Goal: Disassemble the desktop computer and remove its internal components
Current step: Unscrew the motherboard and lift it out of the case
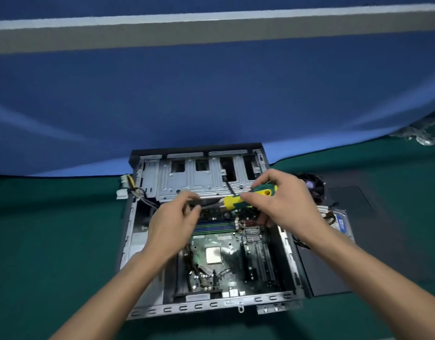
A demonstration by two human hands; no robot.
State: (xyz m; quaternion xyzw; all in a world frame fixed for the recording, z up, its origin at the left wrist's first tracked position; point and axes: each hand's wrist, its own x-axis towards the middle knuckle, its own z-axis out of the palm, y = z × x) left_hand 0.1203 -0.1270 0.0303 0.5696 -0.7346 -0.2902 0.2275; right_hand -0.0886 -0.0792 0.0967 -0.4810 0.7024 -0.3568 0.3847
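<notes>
An open desktop case [147, 309] lies on the green table, its motherboard [226, 266] exposed with a bare CPU [213, 255] in the middle. My right hand [282, 204] grips the yellow-and-green handle of a screwdriver [238, 198], held level over the board's far end. My left hand [174, 219] pinches the screwdriver's metal shaft near its tip, just in front of the grey drive cage [187, 182].
A loose fan [312, 186] and a hard drive [339, 222] lie to the right of the case, beside a dark side panel [358, 241]. Cable connectors [124, 186] hang off the case's far left corner. A blue partition stands behind the table.
</notes>
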